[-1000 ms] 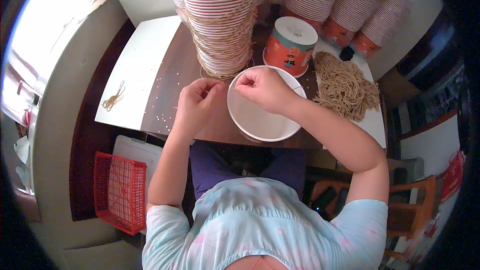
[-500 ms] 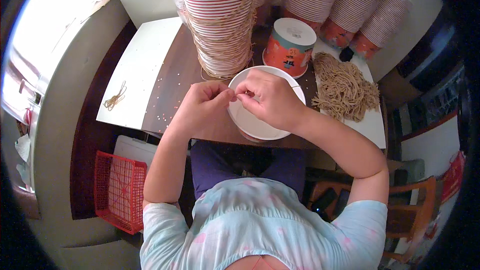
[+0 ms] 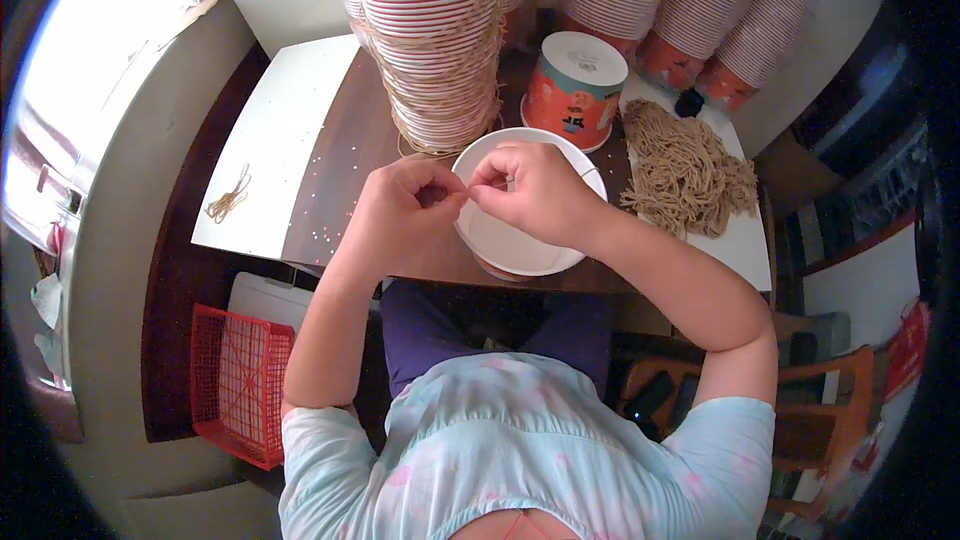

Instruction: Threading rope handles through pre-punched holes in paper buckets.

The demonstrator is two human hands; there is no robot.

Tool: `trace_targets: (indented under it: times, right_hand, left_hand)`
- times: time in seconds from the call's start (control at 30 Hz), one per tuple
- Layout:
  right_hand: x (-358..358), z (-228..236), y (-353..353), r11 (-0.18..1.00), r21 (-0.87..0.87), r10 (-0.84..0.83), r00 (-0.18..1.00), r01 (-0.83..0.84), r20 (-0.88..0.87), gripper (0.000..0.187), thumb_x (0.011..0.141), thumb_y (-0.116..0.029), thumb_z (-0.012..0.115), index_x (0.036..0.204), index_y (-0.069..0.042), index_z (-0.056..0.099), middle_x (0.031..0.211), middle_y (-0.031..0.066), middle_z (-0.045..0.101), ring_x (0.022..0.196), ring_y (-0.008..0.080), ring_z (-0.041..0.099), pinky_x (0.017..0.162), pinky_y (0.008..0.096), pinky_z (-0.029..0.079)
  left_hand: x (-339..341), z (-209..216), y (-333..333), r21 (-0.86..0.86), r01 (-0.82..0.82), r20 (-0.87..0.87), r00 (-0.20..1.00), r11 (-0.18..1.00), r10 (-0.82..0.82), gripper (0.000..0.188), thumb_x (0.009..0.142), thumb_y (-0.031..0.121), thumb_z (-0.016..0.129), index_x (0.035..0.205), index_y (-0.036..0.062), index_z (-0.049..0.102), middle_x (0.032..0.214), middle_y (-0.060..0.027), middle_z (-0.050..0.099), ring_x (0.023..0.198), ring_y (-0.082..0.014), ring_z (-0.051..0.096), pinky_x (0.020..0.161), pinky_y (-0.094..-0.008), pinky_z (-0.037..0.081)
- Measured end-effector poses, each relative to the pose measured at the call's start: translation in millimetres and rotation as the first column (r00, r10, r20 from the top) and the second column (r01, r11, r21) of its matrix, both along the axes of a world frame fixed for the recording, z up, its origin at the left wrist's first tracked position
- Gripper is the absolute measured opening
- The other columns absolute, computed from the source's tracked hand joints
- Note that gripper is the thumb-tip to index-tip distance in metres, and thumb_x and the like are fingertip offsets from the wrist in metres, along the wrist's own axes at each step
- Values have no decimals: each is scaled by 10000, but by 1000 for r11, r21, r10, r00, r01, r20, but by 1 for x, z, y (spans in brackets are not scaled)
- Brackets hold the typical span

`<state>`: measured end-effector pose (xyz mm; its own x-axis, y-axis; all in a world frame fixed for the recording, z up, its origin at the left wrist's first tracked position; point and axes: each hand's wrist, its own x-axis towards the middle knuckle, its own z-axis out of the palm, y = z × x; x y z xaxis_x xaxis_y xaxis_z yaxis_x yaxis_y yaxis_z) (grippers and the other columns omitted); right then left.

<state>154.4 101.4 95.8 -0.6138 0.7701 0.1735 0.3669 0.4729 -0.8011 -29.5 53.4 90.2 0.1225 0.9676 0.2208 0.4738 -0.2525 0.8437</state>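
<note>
pinched fingertips of left hand (image 3: 400, 215) and right hand (image 3: 530, 192) together on something too small to tell, above white bowl (image 3: 510, 245) at table's (image 3: 330, 200) near edge.

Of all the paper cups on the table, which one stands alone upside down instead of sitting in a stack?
The orange cup just behind the white bowl: it stands singly, white base up, while the rest are nested in tall stacks.

blocked ahead: bowl stack (image 3: 432, 50), tub (image 3: 572, 90) | right: string pile (image 3: 685, 170) | open: white sheet (image 3: 280, 155)
</note>
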Motion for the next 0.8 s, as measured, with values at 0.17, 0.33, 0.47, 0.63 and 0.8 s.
trace_targets:
  times: [0.17, 0.33, 0.47, 0.63, 0.8]
  right_hand:
    - [0, 1, 10, 954, -299, 4, 999, -19, -50, 123, 825, -119, 655, 850, 1, 662, 788, 28, 659, 739, 73, 590, 667, 239, 483]
    - [-4, -11, 18, 886, -462, -13, 996, -28, -85, 113, 831, -122, 651, 844, -11, 662, 772, -5, 641, 710, 59, 568, 658, 220, 465]
    - [-4, -21, 28, 917, -393, -73, 997, 64, -8, 110, 827, -123, 642, 803, -15, 644, 734, -21, 608, 665, 54, 532, 597, 218, 435]
    - [-7, -36, 35, 930, -356, -90, 996, 87, 8, 124, 822, -134, 634, 779, -18, 630, 719, -19, 598, 642, 53, 520, 559, 222, 423]
    - [-12, -40, 37, 949, -294, -103, 994, 112, 45, 122, 821, -132, 625, 770, -21, 629, 708, -11, 594, 636, 58, 517, 556, 230, 423]
  left_hand:
    - [2, -4, 2, 386, 91, -226, 974, 918, -2, 104, 727, 25, 662, 830, 10, 649, 748, -89, 568, 629, -237, 580, 615, -325, 497]
    - [-2, -9, 6, 575, 218, -390, 920, 789, 30, 88, 747, 15, 643, 835, 12, 638, 798, -106, 584, 657, -313, 579, 631, -379, 507]
    - [-5, -12, 8, 375, -28, -180, 978, 927, 102, 111, 776, 23, 649, 884, 3, 667, 831, -108, 612, 651, -230, 597, 603, -317, 494]
    - [-15, -24, 17, 152, -24, -110, 993, 988, 41, 160, 788, 39, 639, 935, -8, 681, 851, -140, 624, 681, -241, 616, 621, -313, 487]
    - [-14, -28, 24, 137, 3, -159, 987, 991, 19, 176, 785, 26, 625, 950, -6, 676, 854, -155, 627, 708, -269, 623, 642, -331, 492]
